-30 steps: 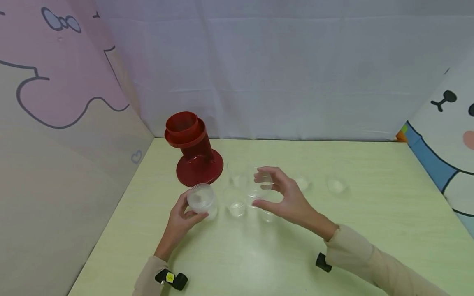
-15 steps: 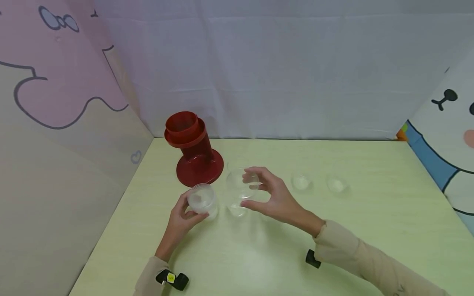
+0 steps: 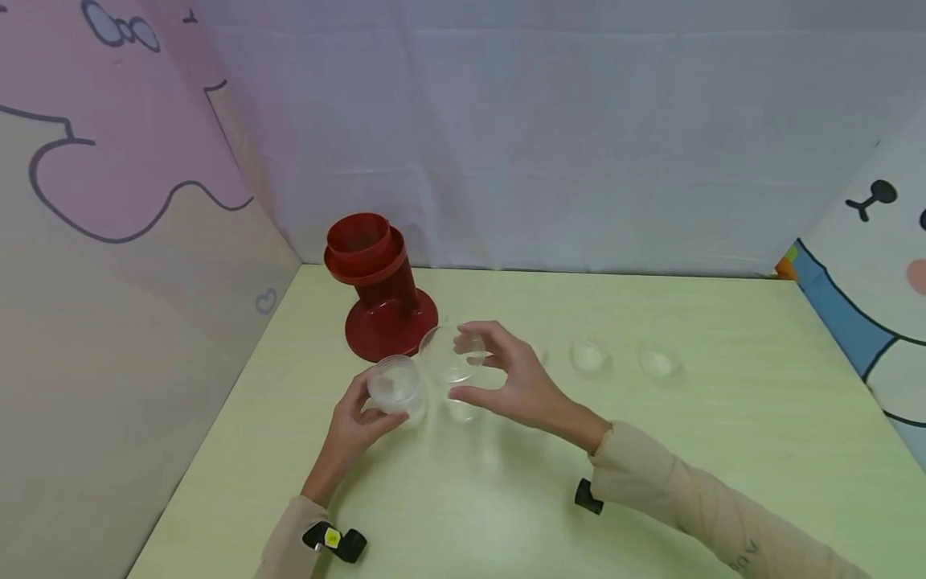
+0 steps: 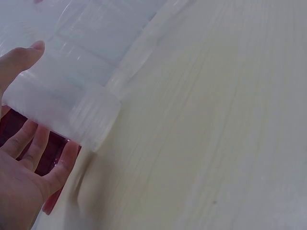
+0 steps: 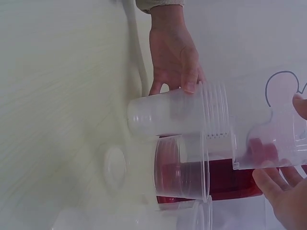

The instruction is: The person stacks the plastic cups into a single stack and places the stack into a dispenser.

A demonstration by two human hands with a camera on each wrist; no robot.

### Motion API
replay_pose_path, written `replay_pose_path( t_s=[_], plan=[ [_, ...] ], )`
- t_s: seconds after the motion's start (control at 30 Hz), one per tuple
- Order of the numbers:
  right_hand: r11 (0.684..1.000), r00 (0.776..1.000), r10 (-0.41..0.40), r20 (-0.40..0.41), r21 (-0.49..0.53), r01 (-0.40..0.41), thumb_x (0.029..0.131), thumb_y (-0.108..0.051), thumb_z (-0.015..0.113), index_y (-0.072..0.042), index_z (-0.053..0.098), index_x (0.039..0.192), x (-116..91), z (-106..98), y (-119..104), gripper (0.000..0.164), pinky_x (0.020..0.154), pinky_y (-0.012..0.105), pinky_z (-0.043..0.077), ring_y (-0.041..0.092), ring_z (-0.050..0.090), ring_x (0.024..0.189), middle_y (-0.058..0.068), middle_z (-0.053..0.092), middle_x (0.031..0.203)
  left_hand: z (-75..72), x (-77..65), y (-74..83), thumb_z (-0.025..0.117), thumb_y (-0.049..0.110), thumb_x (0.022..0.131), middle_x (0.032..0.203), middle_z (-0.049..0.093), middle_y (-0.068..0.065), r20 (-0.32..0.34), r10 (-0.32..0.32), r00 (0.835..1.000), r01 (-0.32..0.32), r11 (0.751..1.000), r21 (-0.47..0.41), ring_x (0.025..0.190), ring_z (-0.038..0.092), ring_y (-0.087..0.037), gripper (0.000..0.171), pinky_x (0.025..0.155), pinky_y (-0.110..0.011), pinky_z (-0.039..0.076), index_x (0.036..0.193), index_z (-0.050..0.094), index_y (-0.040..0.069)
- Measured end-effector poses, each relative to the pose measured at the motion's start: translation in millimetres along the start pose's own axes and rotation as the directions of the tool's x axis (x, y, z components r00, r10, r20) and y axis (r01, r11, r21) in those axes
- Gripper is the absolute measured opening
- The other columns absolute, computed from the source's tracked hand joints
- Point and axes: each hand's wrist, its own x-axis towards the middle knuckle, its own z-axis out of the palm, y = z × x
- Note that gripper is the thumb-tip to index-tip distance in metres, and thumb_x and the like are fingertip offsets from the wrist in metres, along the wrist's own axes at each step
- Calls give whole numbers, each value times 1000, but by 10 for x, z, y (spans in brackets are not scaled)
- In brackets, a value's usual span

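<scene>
My left hand [image 3: 353,426] grips a stack of nested clear plastic cups [image 3: 394,388], mouths up, at the left of the table. In the left wrist view its thumb and fingers wrap the stack's side. Between right thumb and fingers, my right hand [image 3: 517,386] holds one clear plastic cup [image 3: 440,362]. That cup is up at rim height of the stack, just to its right. In the right wrist view, the held cup [image 5: 244,129] overlaps the end of the stack [image 5: 168,115]; another cup [image 5: 184,167] stands behind on the table.
A red stand [image 3: 391,322] with a round base and cup-shaped top is behind the left hand. Clear cups stand on the table: one [image 3: 461,410] below the held cup, others farther right [image 3: 589,355], [image 3: 658,362]. Printed fabric walls border the table's back and sides.
My right hand has moved left with its cup, from over the middle cups to beside the stack. The left hand and its stack have stayed nearly still.
</scene>
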Motion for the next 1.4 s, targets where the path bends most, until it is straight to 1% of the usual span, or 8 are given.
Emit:
replay_pose_path(
  t_s=[0.17,0.43,0.6,0.73,0.9,1.03,1.27,1.4],
  plan=[
    [1000,1000,-7,-2,-7,7,73,1,79,-1,47,127,35,36,0,62,93,41,48,30,56,109,15,60,116,6,-28,112,76,11,80,137,43,-9,13,22,1000,-22,1000,0,121,42,-28,72,86,-25,51,140,37,14],
    [1000,1000,-1,8,-7,1,74,-2,79,-1,47,127,95,95,2,62,90,40,50,33,56,110,18,59,118,-10,17,-81,78,15,79,138,43,-2,8,7,1000,-7,1000,-6,122,42,-23,74,87,-25,50,140,37,23],
    [1000,1000,-13,6,2,13,74,-2,79,0,48,127,127,125,1,61,89,40,51,31,57,108,12,59,116,-13,22,-103,77,14,80,141,41,-5,13,19,1000,-19,1000,-12,124,41,-27,76,87,-27,51,142,35,20],
    [999,1000,-24,3,26,24,73,0,79,1,48,125,158,147,-2,60,88,41,52,30,57,108,16,58,115,-9,24,-94,78,15,79,140,42,-3,7,19,1000,-19,1000,-14,124,42,-26,75,87,-26,51,141,36,22],
    [999,1000,-20,8,45,19,73,1,78,0,48,127,204,174,-10,61,87,35,52,28,57,108,16,58,118,-2,25,-76,79,19,78,139,44,0,-7,21,1000,-21,1000,-8,123,44,-24,73,86,-26,51,139,39,25],
    [997,999,-38,16,66,37,73,0,78,1,48,127,247,208,36,62,87,35,52,32,56,109,17,57,121,2,22,-85,79,22,77,139,44,1,-10,30,999,-30,999,-13,124,43,-24,73,87,-27,51,139,40,26],
    [999,1000,-18,1,30,18,73,-11,82,-11,49,127,354,316,304,64,86,29,52,16,55,113,3,57,123,-17,20,-100,77,18,80,139,43,-1,5,59,998,-59,998,-4,123,43,-24,73,88,-26,50,140,38,25],
    [999,999,-34,5,39,33,73,-13,82,-13,49,127,401,363,349,63,86,28,52,13,54,113,2,55,126,-22,21,-93,77,14,80,138,44,-2,13,48,999,-48,999,-9,121,44,-22,73,88,-25,50,141,37,23]
  ],
)
